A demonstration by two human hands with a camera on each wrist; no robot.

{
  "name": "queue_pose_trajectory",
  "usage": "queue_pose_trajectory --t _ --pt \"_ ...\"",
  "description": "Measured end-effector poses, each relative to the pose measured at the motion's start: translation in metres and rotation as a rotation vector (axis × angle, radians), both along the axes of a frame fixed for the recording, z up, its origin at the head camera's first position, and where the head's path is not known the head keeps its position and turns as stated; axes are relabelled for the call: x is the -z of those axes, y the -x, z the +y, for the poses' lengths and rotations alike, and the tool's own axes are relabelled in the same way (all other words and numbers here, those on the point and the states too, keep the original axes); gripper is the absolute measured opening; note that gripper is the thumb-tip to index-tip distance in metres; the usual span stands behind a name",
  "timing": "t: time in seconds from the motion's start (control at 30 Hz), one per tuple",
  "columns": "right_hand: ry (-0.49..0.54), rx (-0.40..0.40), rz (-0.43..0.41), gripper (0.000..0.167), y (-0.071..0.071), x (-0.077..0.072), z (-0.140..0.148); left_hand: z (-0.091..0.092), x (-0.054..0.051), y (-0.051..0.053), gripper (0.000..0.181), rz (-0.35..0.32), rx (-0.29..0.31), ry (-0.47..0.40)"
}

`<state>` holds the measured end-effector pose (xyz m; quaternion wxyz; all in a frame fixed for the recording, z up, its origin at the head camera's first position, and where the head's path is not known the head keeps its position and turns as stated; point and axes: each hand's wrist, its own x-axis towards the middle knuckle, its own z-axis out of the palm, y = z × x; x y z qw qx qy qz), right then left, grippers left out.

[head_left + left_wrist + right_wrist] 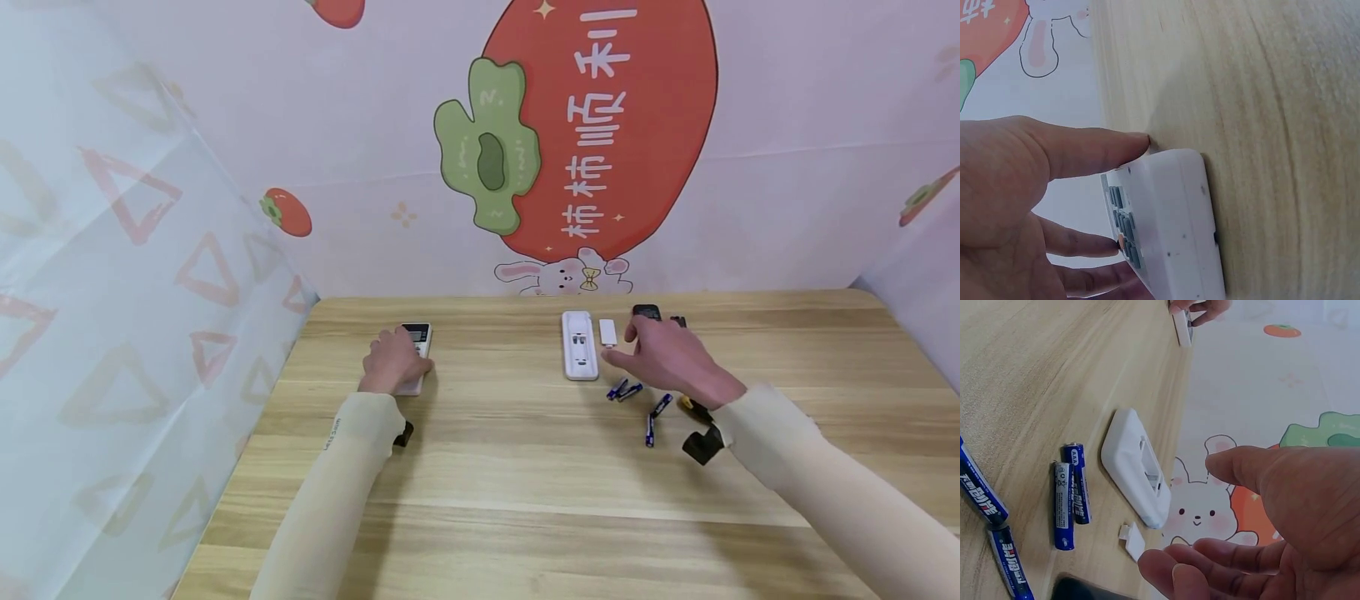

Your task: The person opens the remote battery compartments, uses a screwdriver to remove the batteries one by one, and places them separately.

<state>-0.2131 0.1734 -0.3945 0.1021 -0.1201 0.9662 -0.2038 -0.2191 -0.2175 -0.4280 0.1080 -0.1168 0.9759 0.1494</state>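
My left hand [392, 360] is at a white remote control [1179, 225] with a small display and grey buttons, near the table's back left. The thumb lies against one side of it and the fingers reach over its button face. My right hand [667, 354] hovers over the table with fingers loosely bent and nothing between thumb and fingertips. Nearest to it is a small white battery cover [607, 332]. Beside the cover lies a second white remote control [579, 354], back up, its battery compartment exposed. Several blue AAA batteries [1064, 506] lie in pairs in front.
Behind the right hand lies a black object [647, 312], partly hidden, with a smaller dark piece [678, 321] beside it. A yellow and black item [694, 407] is partly covered by the right wrist. A printed cloth wall [375, 150] rises along the table's back edge.
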Motion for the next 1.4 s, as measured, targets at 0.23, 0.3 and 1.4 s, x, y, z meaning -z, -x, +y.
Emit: queue_pose_trajectory --t 0.23,0.3,1.4 --pt "0.004 -0.008 -0.01 0.055 -0.003 0.002 -0.001 0.0 0.001 0.001 0.068 0.023 -0.019 -0.012" --pt "0.009 -0.007 -0.012 0.054 -0.004 0.002 -0.002 0.0 0.001 0.001 0.067 0.029 -0.016 -0.015" --pt "0.171 -0.122 -0.079 0.044 -0.02 0.016 -0.025 0.089 -0.028 -0.003 0.077 0.066 0.106 -0.828"
